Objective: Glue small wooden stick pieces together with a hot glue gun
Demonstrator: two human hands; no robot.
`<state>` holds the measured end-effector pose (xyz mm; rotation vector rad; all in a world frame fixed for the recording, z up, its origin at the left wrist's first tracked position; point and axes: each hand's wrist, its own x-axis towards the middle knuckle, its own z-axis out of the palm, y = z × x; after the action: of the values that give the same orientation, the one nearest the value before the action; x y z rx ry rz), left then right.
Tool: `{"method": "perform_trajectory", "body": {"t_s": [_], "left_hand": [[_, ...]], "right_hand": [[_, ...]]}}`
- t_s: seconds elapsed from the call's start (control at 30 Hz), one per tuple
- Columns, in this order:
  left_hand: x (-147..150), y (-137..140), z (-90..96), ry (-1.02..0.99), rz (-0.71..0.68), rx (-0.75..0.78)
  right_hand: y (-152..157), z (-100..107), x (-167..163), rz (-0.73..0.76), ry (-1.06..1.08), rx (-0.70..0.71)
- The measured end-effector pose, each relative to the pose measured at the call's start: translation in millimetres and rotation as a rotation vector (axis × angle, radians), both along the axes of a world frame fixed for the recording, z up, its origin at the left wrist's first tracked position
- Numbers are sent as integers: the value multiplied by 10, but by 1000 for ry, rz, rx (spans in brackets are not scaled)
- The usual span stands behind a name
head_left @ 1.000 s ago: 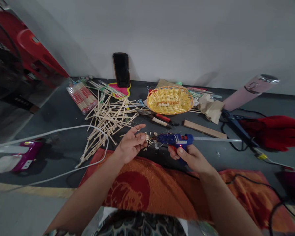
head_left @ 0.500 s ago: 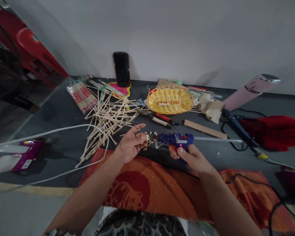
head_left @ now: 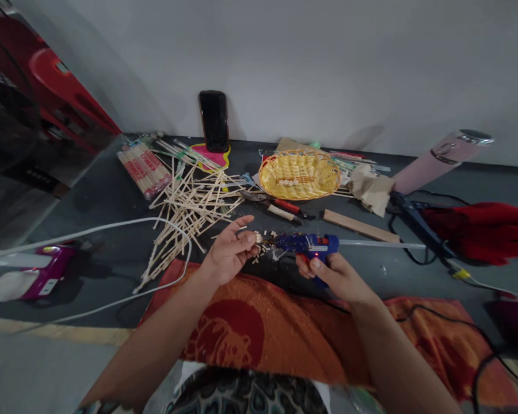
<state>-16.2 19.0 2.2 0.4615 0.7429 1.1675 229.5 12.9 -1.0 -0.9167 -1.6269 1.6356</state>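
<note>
My right hand [head_left: 331,272] is wrapped round a blue hot glue gun [head_left: 315,244], its red light lit and a long clear glue stick [head_left: 380,244] coming out of its back. The nozzle points left at my left hand [head_left: 232,250]. Thumb and fingertips of that hand pinch a small pale wooden piece [head_left: 258,237], close to the nozzle tip; whether they touch I cannot tell. Several short cut wooden bits [head_left: 261,252] lie on the dark table just beneath the nozzle.
Loose wooden sticks [head_left: 194,204] are heaped at left beside a wrapped bundle [head_left: 144,169]. A yellow basket [head_left: 300,175], pliers [head_left: 276,208], a wooden strip [head_left: 360,225] and a pink flask [head_left: 444,161] stand farther back. An orange towel [head_left: 285,328] covers the near edge; a white cable [head_left: 112,227] loops left.
The glue gun and my right hand have shifted very slightly left. My left hand keeps its pinch in nearly the same place.
</note>
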Motion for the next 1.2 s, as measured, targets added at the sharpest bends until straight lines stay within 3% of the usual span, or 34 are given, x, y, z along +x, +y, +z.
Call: {"method": "perform_trajectory", "body": {"t_s": [0.4,0.53,0.73,0.97,1.1,1.2], "left_hand": [[5,9,-13,21,0,13],[4,6,-22,10,-1,34],[-4,1,-38,12,-8,42],[11,-12,-39,9,-16,36],[12,-18,-20,-4,-14,41],[6,-21,-11,-6,-3,40]], "right_hand": [[18,65,-14,30,-38,25],[30,106,59,2,-22,-53],[121,129,363,-369,32,-268],[355,28,920,-759,-88,-170],[419,-98,1149,-868,-287,-158],[442,-157,1248,-942,-528,-74]]}}
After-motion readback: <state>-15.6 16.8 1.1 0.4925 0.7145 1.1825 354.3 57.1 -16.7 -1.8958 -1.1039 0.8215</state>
